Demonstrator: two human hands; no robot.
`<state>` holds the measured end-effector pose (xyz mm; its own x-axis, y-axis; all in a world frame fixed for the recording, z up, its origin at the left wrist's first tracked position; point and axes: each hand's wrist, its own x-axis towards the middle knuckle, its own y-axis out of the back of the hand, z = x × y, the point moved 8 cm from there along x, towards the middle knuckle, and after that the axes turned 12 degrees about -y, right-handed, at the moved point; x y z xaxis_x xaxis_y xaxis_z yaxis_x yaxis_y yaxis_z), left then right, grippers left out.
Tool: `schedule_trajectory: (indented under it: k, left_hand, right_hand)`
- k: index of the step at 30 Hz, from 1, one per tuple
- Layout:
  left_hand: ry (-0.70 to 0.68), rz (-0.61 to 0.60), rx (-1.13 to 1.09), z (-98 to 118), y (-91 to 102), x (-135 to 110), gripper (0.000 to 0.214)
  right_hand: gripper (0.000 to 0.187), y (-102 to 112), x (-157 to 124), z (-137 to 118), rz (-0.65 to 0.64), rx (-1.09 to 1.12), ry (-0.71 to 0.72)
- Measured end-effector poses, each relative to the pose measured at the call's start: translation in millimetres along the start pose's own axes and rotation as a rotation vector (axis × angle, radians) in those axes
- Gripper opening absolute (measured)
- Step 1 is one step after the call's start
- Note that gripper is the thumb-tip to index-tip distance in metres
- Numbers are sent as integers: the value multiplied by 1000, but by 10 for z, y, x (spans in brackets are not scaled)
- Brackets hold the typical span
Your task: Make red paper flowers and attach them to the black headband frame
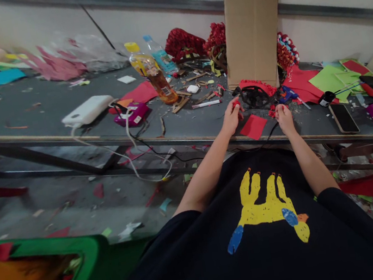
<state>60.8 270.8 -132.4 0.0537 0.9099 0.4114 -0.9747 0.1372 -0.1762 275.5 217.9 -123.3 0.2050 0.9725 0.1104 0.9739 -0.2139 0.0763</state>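
My left hand [231, 118] is at the table's front edge, its fingers closed on a small red piece [236, 103]. My right hand [285, 119] is pinched beside some small crumpled red bits [272, 111]; whatever lies between its fingertips is too small to make out. A flat red paper square [254, 127] lies on the table between both hands. Just beyond them stands a dark, openwork object [253, 96] with a frilly red band [257, 87] along its top. A blue glue gun [287, 94] rests behind my right hand.
A cardboard sheet [253, 27] leans on the wall before red decorated pieces [185, 44]. Two bottles, one yellow-capped [154, 77], stand left of it. A white power bank [88, 110], purple box [132, 114] and cables lie further left. A phone [344, 118] is right; a green bin [94, 252] stands below.
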Motion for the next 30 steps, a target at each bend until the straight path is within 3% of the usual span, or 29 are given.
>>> schedule_trajectory:
  k: [3, 6, 13, 19, 24, 30]
  left_hand:
    - [-17, 4, -6, 35, 6, -1, 46]
    - [68, 11, -95, 0, 2, -8, 34]
    - [214, 72, -211, -117, 4, 3, 40]
    - [148, 16, -213, -66, -27, -28, 47]
    - [120, -49, -182, -9, -66, -46, 36]
    - [82, -24, -153, 23, -59, -31, 26]
  right_hand:
    - [48, -9, 19, -11, -12, 167, -15]
    - [44, -39, 30, -1, -83, 245, -58]
    - [46, -14, 47, 31, -55, 161, -28]
    - [54, -46, 33, 16, -58, 104, -22]
    - [52, -47, 8, -24, -63, 99, -9]
    - [55, -13, -2, -60, 2, 17, 59]
